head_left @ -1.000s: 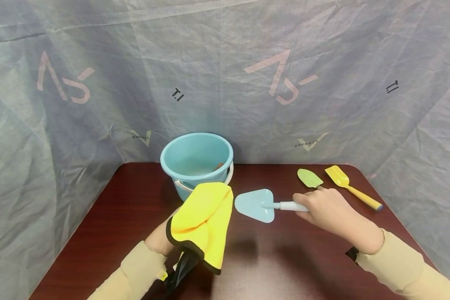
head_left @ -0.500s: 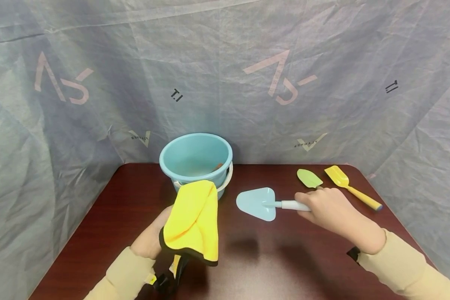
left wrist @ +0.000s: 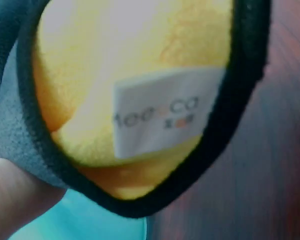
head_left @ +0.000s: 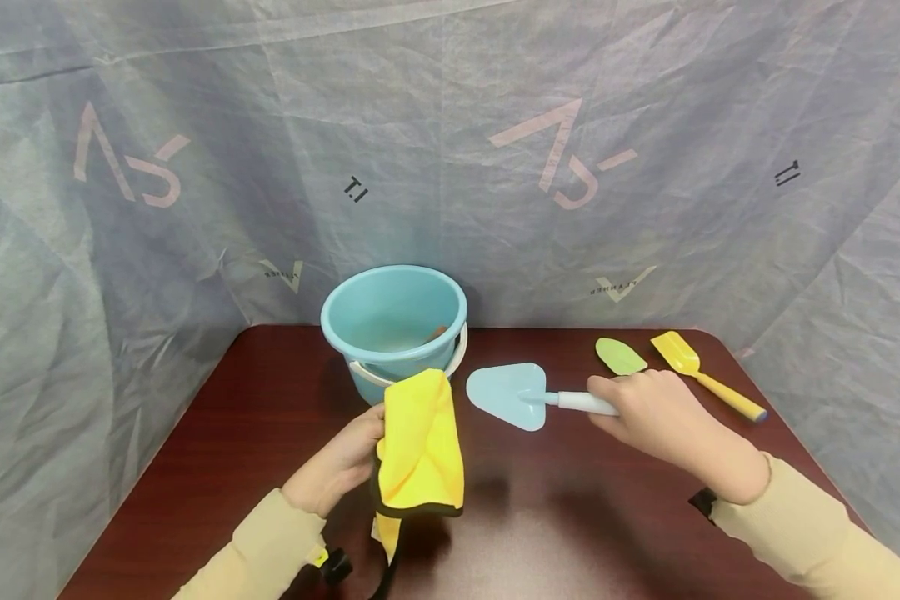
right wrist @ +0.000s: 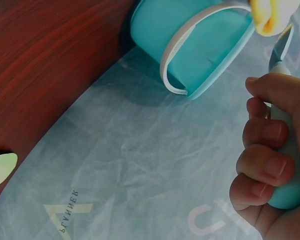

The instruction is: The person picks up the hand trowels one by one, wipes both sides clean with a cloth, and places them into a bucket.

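A yellow cloth [head_left: 423,442] with black edging hangs from my left hand [head_left: 341,462], which pinches it along its left side. The left wrist view brings the cloth [left wrist: 135,45] close, with a white printed label [left wrist: 162,112] near its black border. In my right hand [head_left: 652,421] is a trowel [head_left: 510,396] with a pale blue blade and whitish handle, its tip pointing left at the cloth. Fingers curl round the trowel's handle [right wrist: 292,197] in the right wrist view. The blade is held above the table, a short way right of the cloth.
A light blue bucket [head_left: 333,337] with a white handle stands behind the cloth, an orange-brown thing [head_left: 437,334] inside. A green trowel blade [head_left: 620,357] and a yellow shovel [head_left: 708,383] lie at the back right of the dark red table [head_left: 217,450]. Grey sheeting [head_left: 435,167] hangs behind.
The left hand shifts left with the cloth, then back to the right, turning the cloth so more of the hand shows. The trowel's blade has risen slightly.
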